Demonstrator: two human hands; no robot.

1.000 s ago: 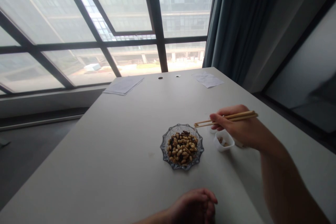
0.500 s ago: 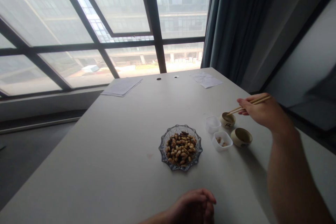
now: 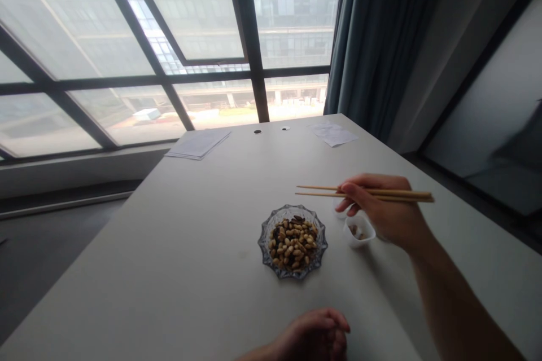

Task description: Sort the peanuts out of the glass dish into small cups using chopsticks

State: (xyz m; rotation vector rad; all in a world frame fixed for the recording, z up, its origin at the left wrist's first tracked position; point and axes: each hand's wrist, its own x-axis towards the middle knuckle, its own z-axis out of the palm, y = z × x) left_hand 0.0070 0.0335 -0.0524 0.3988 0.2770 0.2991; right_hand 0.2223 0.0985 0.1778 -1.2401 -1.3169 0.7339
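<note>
My right hand is closed around a pair of wooden chopsticks. Their tips point left, slightly apart, over the table, beyond the glass bowl; nothing shows between them. The scalloped glass bowl holds peanuts in shells mixed with dark pieces. Just under my right hand stands a small clear plastic cup with a few brownish bits in it. A second clear cup is mostly covered by the fingers. Near the bottom edge, my left hand rests loosely curled, holding nothing visible.
On the white table, a stack of papers lies at the far left and a sheet at the far right. Two round holes are near the back edge. Windows and a dark curtain stand beyond.
My right hand has carried the chopsticks left from the small ceramic bowl toward the glass bowl. Both ceramic bowls are now hidden behind the hand. My left hand has hardly moved.
</note>
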